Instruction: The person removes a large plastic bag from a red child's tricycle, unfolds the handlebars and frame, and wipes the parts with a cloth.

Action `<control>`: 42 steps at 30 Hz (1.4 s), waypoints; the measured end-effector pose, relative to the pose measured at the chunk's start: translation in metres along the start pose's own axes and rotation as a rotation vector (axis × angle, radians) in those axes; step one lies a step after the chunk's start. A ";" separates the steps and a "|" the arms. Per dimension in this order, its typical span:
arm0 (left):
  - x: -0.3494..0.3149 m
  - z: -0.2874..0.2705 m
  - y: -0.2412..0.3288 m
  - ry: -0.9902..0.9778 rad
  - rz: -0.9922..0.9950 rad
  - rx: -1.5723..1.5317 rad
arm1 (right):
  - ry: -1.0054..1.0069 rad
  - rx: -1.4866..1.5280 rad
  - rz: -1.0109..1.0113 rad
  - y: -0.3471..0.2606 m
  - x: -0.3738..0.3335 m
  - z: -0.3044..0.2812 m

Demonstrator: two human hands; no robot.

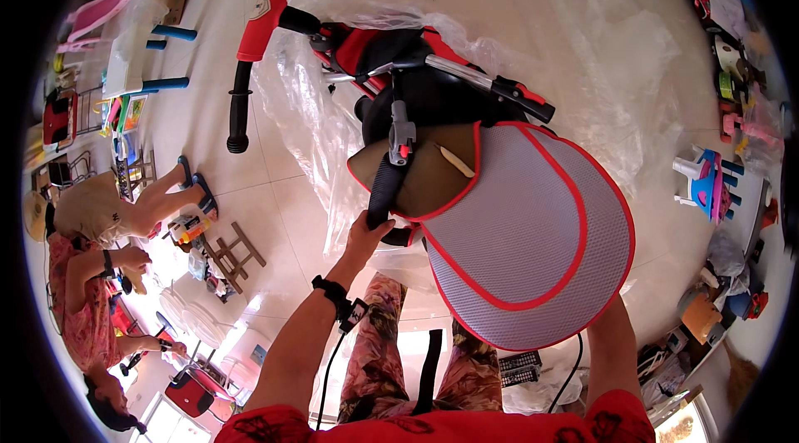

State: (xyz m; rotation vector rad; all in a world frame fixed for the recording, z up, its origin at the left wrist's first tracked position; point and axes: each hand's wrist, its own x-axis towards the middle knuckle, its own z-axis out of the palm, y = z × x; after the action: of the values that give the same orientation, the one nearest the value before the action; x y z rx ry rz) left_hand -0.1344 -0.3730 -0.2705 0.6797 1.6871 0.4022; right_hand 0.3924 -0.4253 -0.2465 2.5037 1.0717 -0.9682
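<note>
In front of me stands a child's tricycle, its handlebar (265, 14) padded in red with black grips. Fingers of my left hand (364, 236) wrap round the black ribbed push handle (384, 189), just below a grey clamp (401, 133). A grey mesh canopy (524, 218) with red trim spreads over the right side, and its dark panel (424, 168) lies beside the handle. My right forearm (612, 343) reaches up behind the canopy, which hides my right hand and whatever it touches. Black seat parts and silver tubes (458, 68) show beyond the canopy.
Clear plastic sheeting (300, 102) lies under and around the tricycle on the tiled floor. At the left, another person (91, 276) sits near a small wooden stool (237, 256). A blue-and-pink plastic stool (712, 181) and cluttered shelves line the right side.
</note>
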 end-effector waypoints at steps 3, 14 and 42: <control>-0.012 0.009 0.003 0.017 0.032 -0.112 | -0.011 -0.010 -0.029 -0.007 0.008 0.005; -0.044 0.019 0.050 -0.054 0.034 0.055 | 0.189 -0.087 -0.174 -0.028 0.050 -0.006; -0.081 0.042 0.264 -0.419 -0.002 -0.372 | -0.025 0.187 -0.478 -0.197 -0.208 -0.219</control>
State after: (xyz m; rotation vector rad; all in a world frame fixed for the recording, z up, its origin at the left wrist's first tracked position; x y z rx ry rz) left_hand -0.0261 -0.2254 -0.0595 0.4477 1.1759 0.5169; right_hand 0.2505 -0.3020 0.0607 2.4120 1.6889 -1.2695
